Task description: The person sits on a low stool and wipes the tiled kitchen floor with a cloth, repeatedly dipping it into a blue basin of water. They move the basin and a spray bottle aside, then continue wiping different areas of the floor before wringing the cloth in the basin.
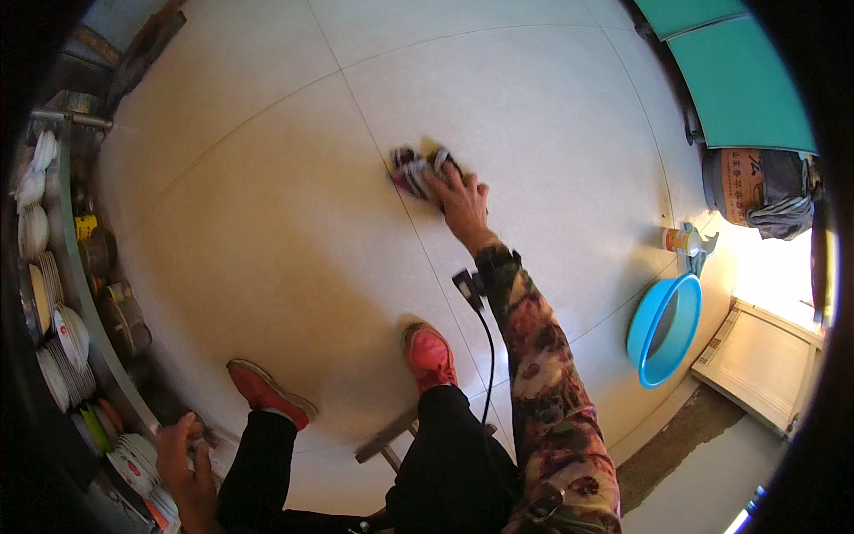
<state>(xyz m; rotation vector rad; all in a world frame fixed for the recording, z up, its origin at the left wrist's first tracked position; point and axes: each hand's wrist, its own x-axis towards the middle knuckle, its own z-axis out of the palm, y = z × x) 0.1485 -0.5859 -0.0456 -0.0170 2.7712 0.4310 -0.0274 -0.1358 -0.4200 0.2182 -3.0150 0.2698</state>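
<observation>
My right hand (458, 200) is closed on a bunched, dark striped cloth (409, 173), pressed to the pale tiled floor (267, 196); it is slightly blurred. A black cable runs from a small device at that wrist. My left hand (187, 458) is low at the left beside the edge of a metal rack (107, 320), its fingers loosely bent and apart, holding nothing that I can see; whether it touches the rack is unclear. My red shoes (430, 356) stand on the tiles, with a small wooden stool (378, 445) between and behind them.
Stacked plates (62, 374) and pots fill the left rack. At the right are a blue basin (663, 325), a bottle (676, 240) with a blue-green item, teal cabinet panels (738, 80), a bucket (738, 187) with dark cloth, and a pale framed panel (756, 360) by a step.
</observation>
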